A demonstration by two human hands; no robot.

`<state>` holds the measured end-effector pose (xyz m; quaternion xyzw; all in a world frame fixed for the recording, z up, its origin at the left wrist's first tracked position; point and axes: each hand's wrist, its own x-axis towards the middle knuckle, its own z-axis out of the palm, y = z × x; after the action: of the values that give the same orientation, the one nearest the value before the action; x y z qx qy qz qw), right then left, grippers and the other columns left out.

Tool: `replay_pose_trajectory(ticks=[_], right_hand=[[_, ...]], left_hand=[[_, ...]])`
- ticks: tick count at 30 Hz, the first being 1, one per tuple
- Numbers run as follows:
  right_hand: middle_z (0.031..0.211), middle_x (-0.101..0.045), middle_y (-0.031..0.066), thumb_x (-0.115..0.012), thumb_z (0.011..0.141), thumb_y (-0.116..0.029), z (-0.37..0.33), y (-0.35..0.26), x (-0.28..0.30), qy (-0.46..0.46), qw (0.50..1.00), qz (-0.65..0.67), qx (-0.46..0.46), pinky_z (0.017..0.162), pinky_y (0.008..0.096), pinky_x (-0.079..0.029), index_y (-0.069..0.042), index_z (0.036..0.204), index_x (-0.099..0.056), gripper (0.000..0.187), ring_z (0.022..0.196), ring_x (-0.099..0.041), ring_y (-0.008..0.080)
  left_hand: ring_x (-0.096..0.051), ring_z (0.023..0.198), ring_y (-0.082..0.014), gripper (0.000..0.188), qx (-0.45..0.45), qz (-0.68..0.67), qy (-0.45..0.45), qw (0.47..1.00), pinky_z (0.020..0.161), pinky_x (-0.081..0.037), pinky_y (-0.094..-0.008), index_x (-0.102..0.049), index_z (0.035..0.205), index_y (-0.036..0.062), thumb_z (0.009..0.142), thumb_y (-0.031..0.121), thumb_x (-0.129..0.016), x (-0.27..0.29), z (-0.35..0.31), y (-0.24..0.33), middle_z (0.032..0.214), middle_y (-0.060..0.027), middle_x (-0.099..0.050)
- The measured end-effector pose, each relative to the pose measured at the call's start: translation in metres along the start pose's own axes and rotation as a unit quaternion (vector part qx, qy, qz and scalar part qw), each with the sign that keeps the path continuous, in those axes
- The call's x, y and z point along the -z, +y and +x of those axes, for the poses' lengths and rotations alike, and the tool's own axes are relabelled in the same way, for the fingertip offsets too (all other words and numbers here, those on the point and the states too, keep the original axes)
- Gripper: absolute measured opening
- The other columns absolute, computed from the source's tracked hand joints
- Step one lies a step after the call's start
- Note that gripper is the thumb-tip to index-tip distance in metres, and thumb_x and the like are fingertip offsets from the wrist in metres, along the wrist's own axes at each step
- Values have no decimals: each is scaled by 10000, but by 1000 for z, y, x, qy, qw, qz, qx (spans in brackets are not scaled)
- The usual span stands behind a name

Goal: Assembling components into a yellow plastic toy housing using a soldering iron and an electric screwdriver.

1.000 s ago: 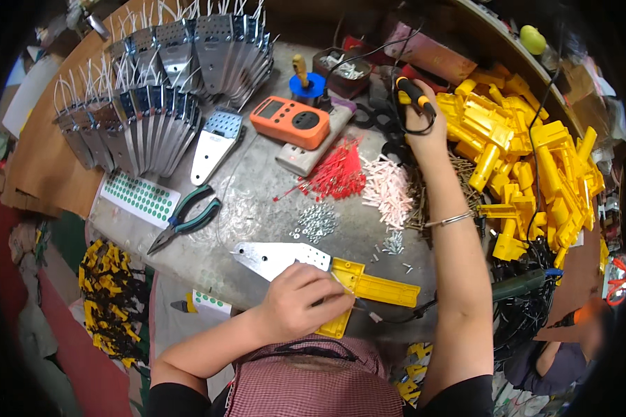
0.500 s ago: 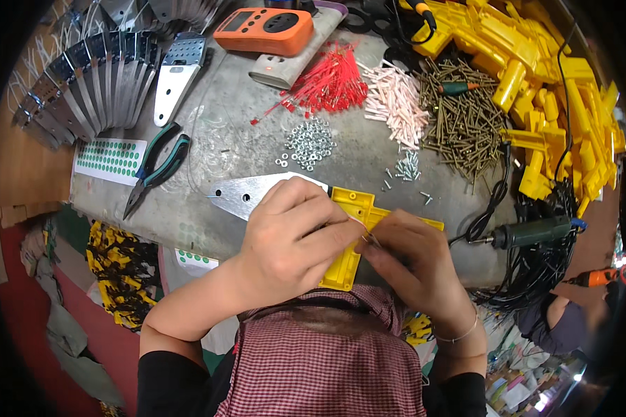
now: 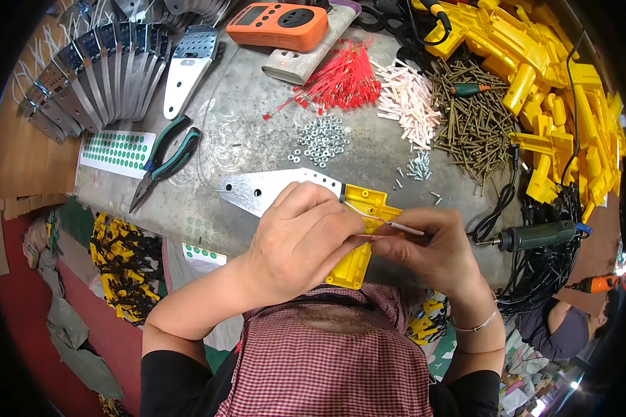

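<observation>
A flat yellow plastic housing (image 3: 352,270) lies at the near table edge, joined to a tapered silver metal plate (image 3: 275,186) that points left. My left hand (image 3: 300,240) is closed over the seam, its fingertips pinching a thin wire (image 3: 355,208) above the housing. Close to its right, my right hand (image 3: 435,251) pinches a slim, pale tube-like piece (image 3: 405,229) between thumb and fingers. Thin strands run between the two hands. The ends of the strands are hidden under my fingers.
Nuts (image 3: 323,141), screws (image 3: 419,165), red-wired parts (image 3: 348,78), pale sleeves (image 3: 405,104) and long brass-coloured screws (image 3: 469,121) lie in piles behind. Pliers (image 3: 165,163) lie left, beside a green-dot sticker sheet (image 3: 115,153). A green power screwdriver (image 3: 542,234) and yellow housings (image 3: 535,55) are right.
My right hand has drawn a little to the right, away from the left, and the pale tube-like piece now shows in its fingers. The whole view has shifted slightly.
</observation>
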<state>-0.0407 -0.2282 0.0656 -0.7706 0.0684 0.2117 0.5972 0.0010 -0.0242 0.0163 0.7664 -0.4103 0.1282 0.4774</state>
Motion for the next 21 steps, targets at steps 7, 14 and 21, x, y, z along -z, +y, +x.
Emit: replay_pose_trajectory(ticks=[7, 14, 21], right_hand=[[716, -604, -52, -751, 835, -79, 1, 4, 11, 12, 999, 35, -7, 589, 177, -417, 0, 843, -653, 126, 682, -498, -7], [704, -576, -69, -757, 834, -90, 1, 6, 5, 17, 999, 14, 27, 531, 185, -351, 7, 827, -631, 159, 636, -446, -14], [698, -494, -23, -683, 862, -59, 1, 17, 16, 68, 992, 62, 88, 596, 225, -340, 17, 811, -621, 111, 694, -439, 46]], left_hand=[[-608, 727, -237, 434, -9, 14, -4, 1000, 679, -461, -322, -562, 977, 70, 634, 13, -821, 0, -1, 0, 803, -47, -679], [-617, 744, -239, 409, -4, 2, -46, 999, 688, -475, -337, -585, 981, 62, 646, 30, -817, 6, 7, 1, 833, -49, -685], [-631, 851, -276, 240, 80, -38, -66, 994, 799, -482, -375, -684, 961, 46, 733, 96, -744, 10, 30, -14, 907, -87, -688]])
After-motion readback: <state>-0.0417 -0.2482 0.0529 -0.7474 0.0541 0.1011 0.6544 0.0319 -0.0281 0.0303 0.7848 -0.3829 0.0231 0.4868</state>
